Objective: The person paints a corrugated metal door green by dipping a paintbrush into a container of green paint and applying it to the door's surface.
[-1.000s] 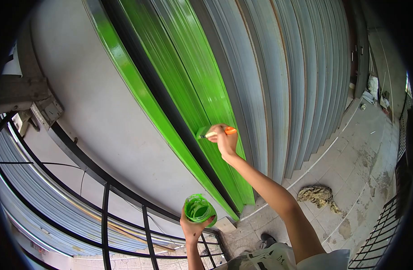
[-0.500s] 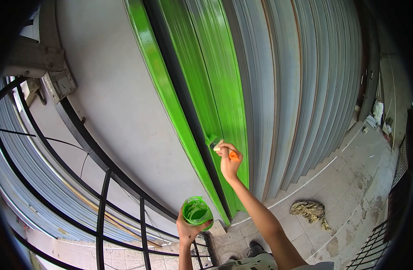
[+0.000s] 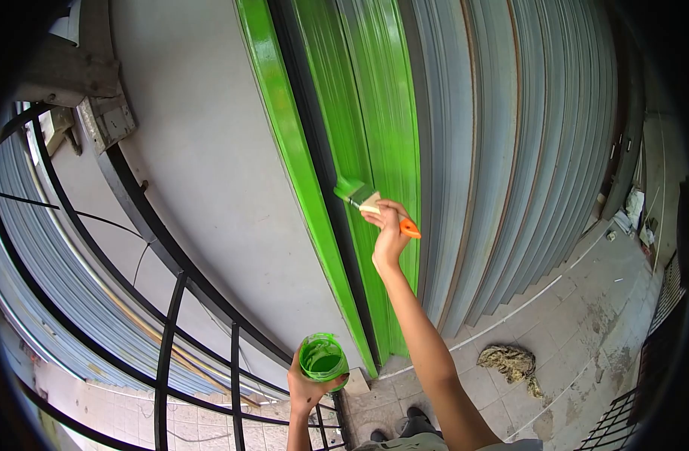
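My right hand [image 3: 392, 234] is closed round a paintbrush [image 3: 368, 199] with an orange-tipped handle, a pale wooden middle and green bristles. Its bristles meet, or nearly meet, the green-painted folds of a metal shutter [image 3: 393, 113], close to a dark vertical gap. Low in the view, my left hand [image 3: 307, 392] grips an open jar of green paint [image 3: 323, 358], whose rim and walls are smeared green. A bright green upright post [image 3: 284, 135] runs along the left of the gap. My fingers hide part of the brush handle and the jar's side.
Unpainted grey shutter folds [image 3: 502, 150] stretch to the right. A white wall [image 3: 194, 150] and a black metal railing [image 3: 168, 331] stand on the left. On the tiled floor [image 3: 562, 316] lies a crumpled, stained cloth [image 3: 510, 364]; my shoes show at the bottom.
My right hand has moved the brush upward along the green shutter folds. The left hand still holds the jar, with only a slight shift in view.
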A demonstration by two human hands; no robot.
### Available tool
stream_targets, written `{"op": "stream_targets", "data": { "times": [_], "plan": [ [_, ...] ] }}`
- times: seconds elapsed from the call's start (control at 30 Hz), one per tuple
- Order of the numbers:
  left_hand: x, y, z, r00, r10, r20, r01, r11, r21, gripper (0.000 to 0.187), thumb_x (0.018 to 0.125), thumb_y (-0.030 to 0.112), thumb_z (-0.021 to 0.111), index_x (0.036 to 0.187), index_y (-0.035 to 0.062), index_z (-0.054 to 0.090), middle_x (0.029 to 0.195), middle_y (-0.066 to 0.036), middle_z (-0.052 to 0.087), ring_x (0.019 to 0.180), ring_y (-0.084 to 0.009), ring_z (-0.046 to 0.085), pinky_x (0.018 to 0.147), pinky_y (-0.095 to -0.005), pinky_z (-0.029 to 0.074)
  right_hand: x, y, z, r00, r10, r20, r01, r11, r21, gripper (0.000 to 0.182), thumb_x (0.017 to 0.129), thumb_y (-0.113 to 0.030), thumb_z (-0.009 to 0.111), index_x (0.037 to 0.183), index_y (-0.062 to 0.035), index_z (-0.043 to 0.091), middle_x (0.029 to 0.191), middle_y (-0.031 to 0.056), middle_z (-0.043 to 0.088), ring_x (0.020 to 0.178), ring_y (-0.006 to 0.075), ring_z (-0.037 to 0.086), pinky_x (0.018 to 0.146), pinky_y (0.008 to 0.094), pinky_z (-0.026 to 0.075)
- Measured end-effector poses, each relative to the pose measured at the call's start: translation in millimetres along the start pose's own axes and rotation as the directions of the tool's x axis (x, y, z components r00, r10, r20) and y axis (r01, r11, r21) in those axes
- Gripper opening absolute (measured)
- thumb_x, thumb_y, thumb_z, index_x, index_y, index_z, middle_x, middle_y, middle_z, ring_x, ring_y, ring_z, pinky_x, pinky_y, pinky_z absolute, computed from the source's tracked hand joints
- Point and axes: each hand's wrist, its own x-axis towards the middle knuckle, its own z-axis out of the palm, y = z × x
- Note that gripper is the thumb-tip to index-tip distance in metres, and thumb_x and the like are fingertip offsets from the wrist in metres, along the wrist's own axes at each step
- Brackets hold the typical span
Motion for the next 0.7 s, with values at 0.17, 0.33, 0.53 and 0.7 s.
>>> {"op": "stream_targets", "data": {
  "times": [0.17,0.33,0.53,0.7],
  "plan": [
    [0.0,1.6,0.6,1.0,-0.019,-0.014,0.02,1.0,0.024,0.089,0.055,0.017,0.092,0.128,-0.0092,0.049,0.109,-0.014,0.069,0.101,-0.0194,0.067,0.093,-0.0333,0.052,-62.3,33.5,-87.4,0.971,0.18,-0.158,-0.202,0.971,-0.132,0.017,0.087,-0.005,0.053,0.085,0.0075,0.064,0.082,0.0166,0.068,0.071,0.0259,0.071,0.065,0.0315,0.059],
    [3.9,0.2,9.0,0.999,0.009,-0.045,-0.005,0.996,0.084,0.096,0.055,0.021,0.093,0.132,-0.0117,0.046,0.109,-0.015,0.07,0.101,-0.0198,0.068,0.091,-0.0329,0.053,-42.1,13.1,-43.1,0.997,-0.043,0.063,0.053,0.985,-0.164,0.015,0.087,-0.003,0.057,0.094,0.0059,0.067,0.086,0.0155,0.069,0.073,0.0249,0.071,0.066,0.031,0.058],
    [1.6,5.3,21.4,0.993,-0.018,-0.114,0.023,0.999,0.043,0.097,0.055,0.022,0.093,0.133,-0.0118,0.045,0.111,-0.017,0.069,0.104,-0.0202,0.067,0.093,-0.0336,0.052,11.4,-41.2,-1.8,0.57,-0.524,0.633,0.799,0.531,-0.281,0.023,0.084,-0.001,0.061,0.105,0.0008,0.069,0.092,0.0163,0.071,0.075,0.0266,0.071,0.066,0.0308,0.058],
    [0.7,5.7,31.9,0.988,-0.011,-0.155,0.026,0.995,0.094,0.101,0.054,0.024,0.093,0.134,-0.0114,0.044,0.113,-0.018,0.068,0.106,-0.0227,0.067,0.093,-0.0337,0.052,15.9,-33.9,-39.2,0.375,-0.451,0.81,0.911,0.34,-0.232,0.03,0.075,-0.003,0.062,0.105,-0.0021,0.07,0.091,0.016,0.072,0.07,0.0253,0.071,0.059,0.031,0.059]
  ]
}}
